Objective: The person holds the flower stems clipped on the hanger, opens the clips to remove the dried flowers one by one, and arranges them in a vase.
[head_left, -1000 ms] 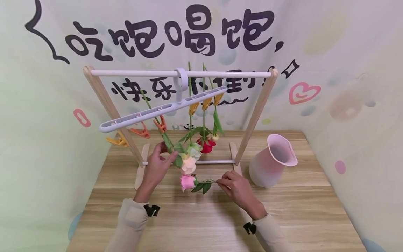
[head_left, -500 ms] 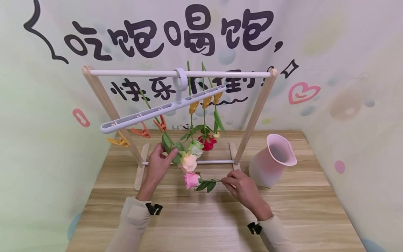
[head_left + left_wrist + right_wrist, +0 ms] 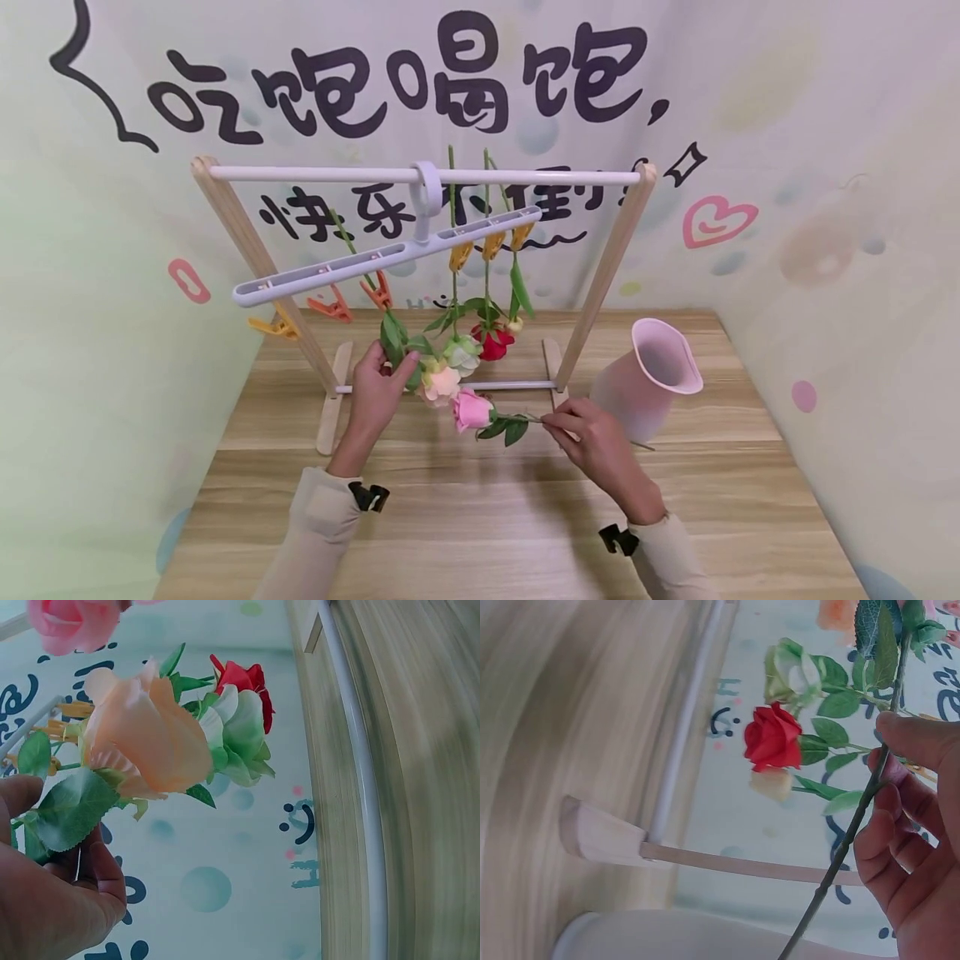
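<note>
My right hand (image 3: 600, 442) pinches the stem of a pink rose (image 3: 472, 410) between thumb and fingers. The rose lies sideways in the air, its bloom pointing left; in the right wrist view its long green stem (image 3: 847, 836) crosses the fingers. My left hand (image 3: 375, 396) holds the leafy stem of a peach rose (image 3: 441, 382), with thumb and curled fingers around its leaves (image 3: 79, 810). That rose hangs bloom down from an orange clip (image 3: 377, 292) on a pale hanger (image 3: 345, 265). Beside it a green-white rose (image 3: 462, 356) and a red rose (image 3: 492, 343) hang from yellow clips (image 3: 492, 246).
A wooden rack (image 3: 611, 267) with a white top rod (image 3: 300, 174) carries the hanger. To the right stands a pink-white vase (image 3: 637, 392) on the wooden table (image 3: 465, 533). An orange clip (image 3: 332, 304) and a yellow clip (image 3: 276, 323) hang at the hanger's left end.
My right hand has moved right and slightly down, carrying the pink rose away from the peach rose. My left hand stays at the peach rose's leaves, nearly still.
</note>
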`<state>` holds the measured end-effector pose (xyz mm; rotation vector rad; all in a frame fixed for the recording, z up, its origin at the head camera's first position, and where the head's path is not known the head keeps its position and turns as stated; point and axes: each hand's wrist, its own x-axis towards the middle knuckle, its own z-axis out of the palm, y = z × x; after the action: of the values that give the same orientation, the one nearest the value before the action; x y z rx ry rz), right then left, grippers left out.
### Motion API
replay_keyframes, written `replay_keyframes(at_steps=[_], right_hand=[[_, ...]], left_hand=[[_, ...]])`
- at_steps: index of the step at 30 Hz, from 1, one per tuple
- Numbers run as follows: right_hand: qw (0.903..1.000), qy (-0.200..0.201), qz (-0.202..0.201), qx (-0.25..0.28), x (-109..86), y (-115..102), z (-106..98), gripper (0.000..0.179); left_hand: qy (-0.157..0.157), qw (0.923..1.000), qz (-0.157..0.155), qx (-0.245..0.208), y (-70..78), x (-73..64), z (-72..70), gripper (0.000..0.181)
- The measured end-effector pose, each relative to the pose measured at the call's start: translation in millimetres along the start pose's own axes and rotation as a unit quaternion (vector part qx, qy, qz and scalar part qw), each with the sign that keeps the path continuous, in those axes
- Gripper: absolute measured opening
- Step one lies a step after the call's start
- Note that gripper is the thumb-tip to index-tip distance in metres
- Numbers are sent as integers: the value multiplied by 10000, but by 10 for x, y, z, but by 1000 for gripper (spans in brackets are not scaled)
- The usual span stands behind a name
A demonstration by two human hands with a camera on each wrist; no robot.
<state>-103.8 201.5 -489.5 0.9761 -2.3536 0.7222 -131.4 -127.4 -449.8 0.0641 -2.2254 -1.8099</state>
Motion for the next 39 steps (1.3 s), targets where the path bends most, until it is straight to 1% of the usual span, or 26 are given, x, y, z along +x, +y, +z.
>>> replay_keyframes(at_steps=[7,11,15,16,18,21,23,25,27,32,39], right_hand=[[9996,178,-44,222,96,-24,-130,17],[9996,231,-79,121,189,-59,-213,9],[9994,311,-87,79,293,-99,-291,34],[9993,339,-100,90,320,-109,-307,39],[9991,396,-141,103,373,-126,-338,41],[9986,466,-208,136,454,-151,-383,38],[9984,494,-234,159,509,-170,-418,29],[9980,537,-261,192,573,-194,-459,17],[9977,588,-288,200,644,-220,-504,9],[9970,698,-279,188,854,-300,-658,18],[9954,881,-360,94,1158,-380,-922,17]], left_hand=[[194,9997,90,73,5,7,9,23],[204,9998,53,54,5,10,6,23],[186,9998,-48,-13,25,12,4,25],[185,9998,-76,-15,43,11,4,25],[179,9998,-107,22,110,-4,-1,25],[157,9998,-92,110,257,-48,-16,24],[142,9998,-61,143,354,-79,-27,23],[136,9998,-40,153,416,-98,-35,23],[126,9998,-36,148,437,-104,-39,22],[83,9998,-33,165,415,-103,-49,22],[91,9997,-187,127,412,-104,-51,22]])
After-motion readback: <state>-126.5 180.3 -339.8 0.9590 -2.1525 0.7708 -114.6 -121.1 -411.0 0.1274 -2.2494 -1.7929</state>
